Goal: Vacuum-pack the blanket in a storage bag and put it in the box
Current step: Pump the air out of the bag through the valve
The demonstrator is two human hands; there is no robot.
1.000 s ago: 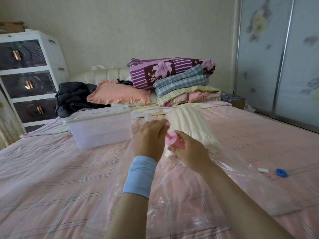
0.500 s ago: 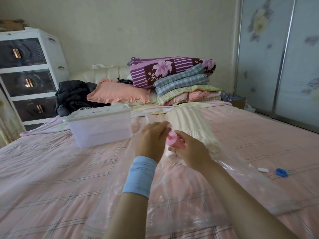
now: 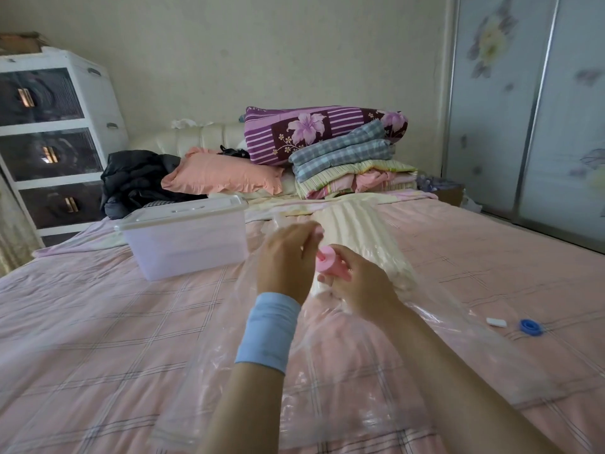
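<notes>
From the head view, the right hand point(image 3: 357, 283) has its grip wrapped around a pink pump point(image 3: 330, 262), while the left hand point(image 3: 288, 257), fingers curled loosely, closes on nothing I can make out beside the pump's top. Both hover over the cream blanket point(image 3: 363, 231), which lies inside the clear storage bag point(image 3: 327, 371) on the pink bed point(image 3: 98, 322). The lidded box point(image 3: 186, 237) sits just left of the bag.
</notes>
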